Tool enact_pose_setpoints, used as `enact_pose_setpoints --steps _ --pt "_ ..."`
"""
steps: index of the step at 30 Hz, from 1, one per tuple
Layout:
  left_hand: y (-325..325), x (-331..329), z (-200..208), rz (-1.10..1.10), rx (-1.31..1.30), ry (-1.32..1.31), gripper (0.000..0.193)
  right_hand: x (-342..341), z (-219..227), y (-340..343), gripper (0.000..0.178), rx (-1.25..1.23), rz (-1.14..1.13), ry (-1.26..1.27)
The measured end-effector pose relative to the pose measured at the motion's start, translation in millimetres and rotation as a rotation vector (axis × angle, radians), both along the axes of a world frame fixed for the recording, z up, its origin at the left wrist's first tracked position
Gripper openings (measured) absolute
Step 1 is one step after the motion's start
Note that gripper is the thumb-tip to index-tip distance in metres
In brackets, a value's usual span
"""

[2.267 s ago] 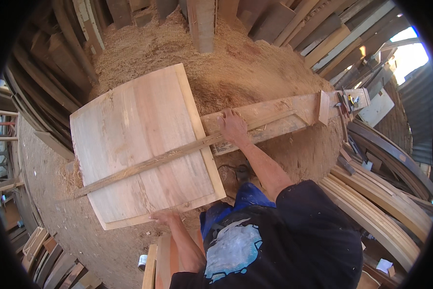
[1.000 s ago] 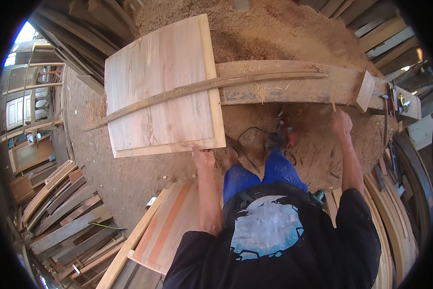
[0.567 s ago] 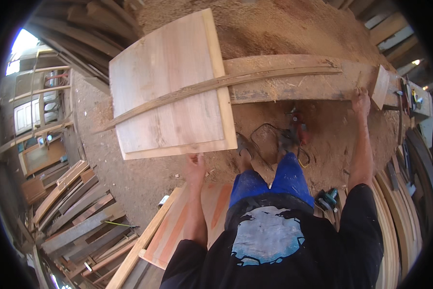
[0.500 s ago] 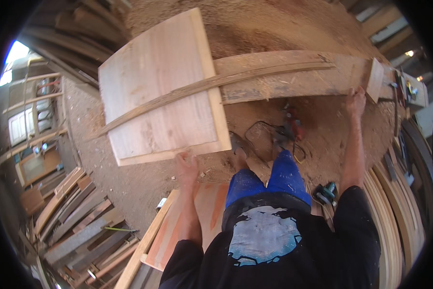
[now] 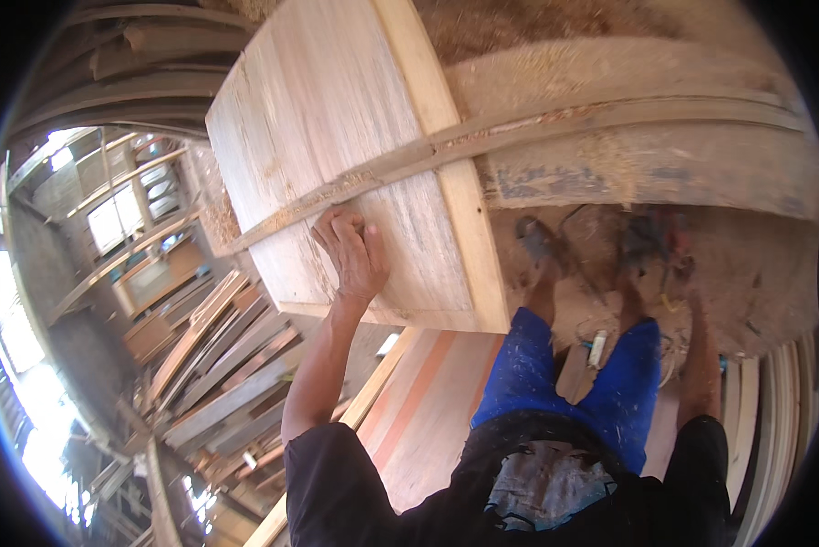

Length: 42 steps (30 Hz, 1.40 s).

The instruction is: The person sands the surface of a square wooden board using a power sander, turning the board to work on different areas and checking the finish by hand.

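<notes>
A pale wooden panel (image 5: 336, 100) with a lighter edge frame lies tilted across a long plank (image 5: 610, 173). A narrow wood strip (image 5: 510, 132) runs over both. My left hand (image 5: 353, 260) is on the panel's face, just below the strip. Its fingers are curled inward, and what they hold, if anything, is hidden. My right hand (image 5: 686, 269) reaches down below the plank, near a red and dark power tool (image 5: 669, 239) on the ground. Motion blur smears its fingers, so I cannot tell whether they touch the tool.
A striped reddish board (image 5: 428, 392) lies beside my legs at the near left. Stacked timber (image 5: 236, 356) fills the left side, with more boards (image 5: 779, 428) at the right. My foot (image 5: 539, 239) is under the plank's near edge, close to a dark cord.
My left hand has gone from the panel's near edge up onto its face. My right hand has left the plank's right end and dropped toward the power tool. The view has shifted.
</notes>
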<state>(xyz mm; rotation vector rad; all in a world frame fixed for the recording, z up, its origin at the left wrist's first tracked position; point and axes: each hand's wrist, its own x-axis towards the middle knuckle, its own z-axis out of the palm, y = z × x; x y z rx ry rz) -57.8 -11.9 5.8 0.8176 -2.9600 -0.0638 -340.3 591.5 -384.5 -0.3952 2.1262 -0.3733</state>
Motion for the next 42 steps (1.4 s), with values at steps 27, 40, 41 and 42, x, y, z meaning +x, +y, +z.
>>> enact_pose_setpoints --steps 27,40,41,42 --pt "88 68 -4 0.908 -0.007 0.717 0.054 -28 145 -155 0.057 0.067 0.227 0.1" --pt "6 181 -55 1.568 0.726 1.736 0.051 31 285 -270 0.04 0.26 0.763 0.081" --pt "-4 163 -47 1.543 0.753 1.738 0.051 39 313 -284 0.038 0.282 0.762 0.078" --pt "-3 160 -48 1.468 0.72 1.791 0.052 57 355 -313 0.034 0.255 0.761 0.048"
